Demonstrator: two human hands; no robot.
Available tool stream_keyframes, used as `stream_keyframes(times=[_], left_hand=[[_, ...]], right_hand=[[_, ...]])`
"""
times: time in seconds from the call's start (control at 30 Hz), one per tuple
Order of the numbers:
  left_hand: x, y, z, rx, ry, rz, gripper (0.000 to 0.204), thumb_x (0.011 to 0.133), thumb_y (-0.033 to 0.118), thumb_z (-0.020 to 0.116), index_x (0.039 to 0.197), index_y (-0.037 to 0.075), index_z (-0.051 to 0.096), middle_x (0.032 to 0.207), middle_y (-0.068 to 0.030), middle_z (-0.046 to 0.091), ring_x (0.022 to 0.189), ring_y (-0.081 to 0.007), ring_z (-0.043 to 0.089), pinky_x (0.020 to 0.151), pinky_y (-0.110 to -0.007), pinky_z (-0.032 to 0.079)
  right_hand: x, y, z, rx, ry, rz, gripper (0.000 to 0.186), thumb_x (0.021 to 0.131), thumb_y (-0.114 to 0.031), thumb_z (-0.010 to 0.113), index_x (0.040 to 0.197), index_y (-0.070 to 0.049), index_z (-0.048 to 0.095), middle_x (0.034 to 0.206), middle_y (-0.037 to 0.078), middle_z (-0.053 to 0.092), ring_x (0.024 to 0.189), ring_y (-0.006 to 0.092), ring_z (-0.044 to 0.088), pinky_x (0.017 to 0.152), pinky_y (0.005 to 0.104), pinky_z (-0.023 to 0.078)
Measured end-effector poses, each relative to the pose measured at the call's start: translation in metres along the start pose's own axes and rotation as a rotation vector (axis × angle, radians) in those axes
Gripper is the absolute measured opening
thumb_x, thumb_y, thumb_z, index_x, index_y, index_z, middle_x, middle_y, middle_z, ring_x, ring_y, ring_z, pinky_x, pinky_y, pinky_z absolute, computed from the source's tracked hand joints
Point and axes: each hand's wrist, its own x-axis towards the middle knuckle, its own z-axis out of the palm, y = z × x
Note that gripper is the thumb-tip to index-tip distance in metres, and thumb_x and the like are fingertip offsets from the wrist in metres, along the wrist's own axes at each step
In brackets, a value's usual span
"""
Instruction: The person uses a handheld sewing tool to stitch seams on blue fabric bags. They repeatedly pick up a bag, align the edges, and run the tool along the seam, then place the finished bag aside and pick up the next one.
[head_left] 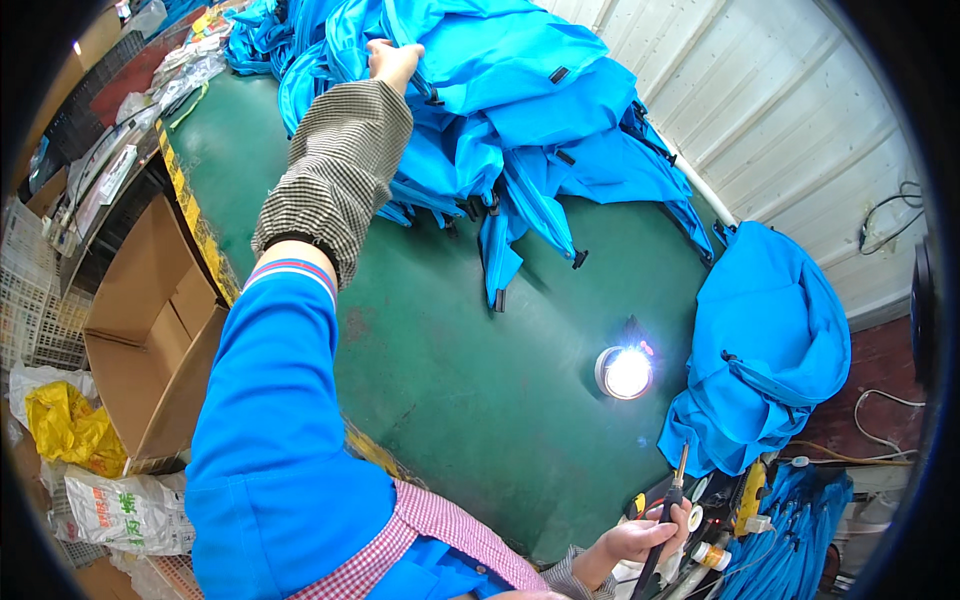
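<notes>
My left hand reaches to the top of the table and grips a blue fabric piece in a large heap of similar pieces with black fittings. My right hand holds an upright pen-like tool with a dark handle and a thin metal tip, like a soldering iron, at the lower right. A small round lamp glows brightly on the green table. Beside it, a bundled blue fabric item lies at the table's right side, just beyond the tool's tip.
Left of the table's yellow-striped edge are an open cardboard box, plastic crates and a yellow bag. Cables, small tools and a white bottle crowd the lower right, near hanging blue pieces. A ribbed white wall borders the right.
</notes>
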Motion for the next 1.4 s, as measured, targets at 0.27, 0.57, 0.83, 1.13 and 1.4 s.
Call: stream_keyframes(times=[0.27, 0.57, 0.83, 1.13, 1.4], left_hand=[[-0.119, 0.096, -0.013, -0.914, -0.915, -0.125, 0.042, 0.089, 0.038, 0.063, 0.106, 0.001, 0.055, 0.085, -0.0077, 0.060, 0.067, -0.0181, 0.054, 0.055, -0.033, 0.048], [-0.399, 0.038, -0.122, -0.903, -0.937, 0.143, 0.034, 0.080, 0.011, 0.073, 0.108, -0.003, 0.059, 0.099, -0.0041, 0.064, 0.084, -0.0097, 0.056, 0.074, -0.025, 0.047], [-0.520, -0.015, -0.159, -0.764, -1.220, -0.213, 0.062, 0.065, 0.015, 0.086, 0.115, -0.001, 0.054, 0.105, -0.0080, 0.064, 0.098, -0.0198, 0.061, 0.091, -0.033, 0.047], [-0.504, -0.002, -0.154, -0.696, -1.410, -0.524, 0.038, 0.076, 0.007, 0.076, 0.109, -0.002, 0.060, 0.100, -0.0102, 0.066, 0.089, -0.0182, 0.064, 0.079, -0.033, 0.052], [-0.504, 0.008, -0.151, -0.534, -1.532, -0.397, 0.036, 0.074, 0.009, 0.078, 0.105, -0.001, 0.063, 0.098, -0.0082, 0.067, 0.086, -0.0159, 0.064, 0.079, -0.031, 0.051]], right_hand=[[0.002, -0.014, 0.007, 0.022, 0.078, -0.112, 0.027, 0.090, -0.020, 0.043, 0.090, 0.004, 0.056, 0.097, 0.019, 0.062, 0.058, 0.0139, 0.045, 0.048, 0.0199, 0.034], [0.007, -0.035, 0.016, 0.152, 0.026, -0.138, 0.049, 0.100, -0.035, 0.038, 0.123, 0.008, 0.040, 0.097, 0.023, 0.063, 0.070, 0.0235, 0.060, 0.064, 0.0302, 0.049], [0.022, -0.005, 0.102, 0.279, 0.056, 0.050, 0.041, 0.078, -0.007, 0.075, 0.097, -0.006, 0.039, 0.103, 0.016, 0.054, 0.079, 0.0151, 0.049, 0.072, 0.0274, 0.041], [0.032, 0.010, 0.090, 0.314, 0.090, 0.193, 0.044, 0.075, -0.015, 0.080, 0.097, -0.007, 0.042, 0.091, 0.004, 0.045, 0.071, 0.0094, 0.041, 0.061, 0.0223, 0.039], [0.033, 0.013, 0.093, 0.226, -0.001, 0.211, 0.047, 0.072, -0.017, 0.083, 0.097, -0.009, 0.044, 0.086, 0.002, 0.045, 0.067, 0.0083, 0.042, 0.061, 0.0204, 0.040]])
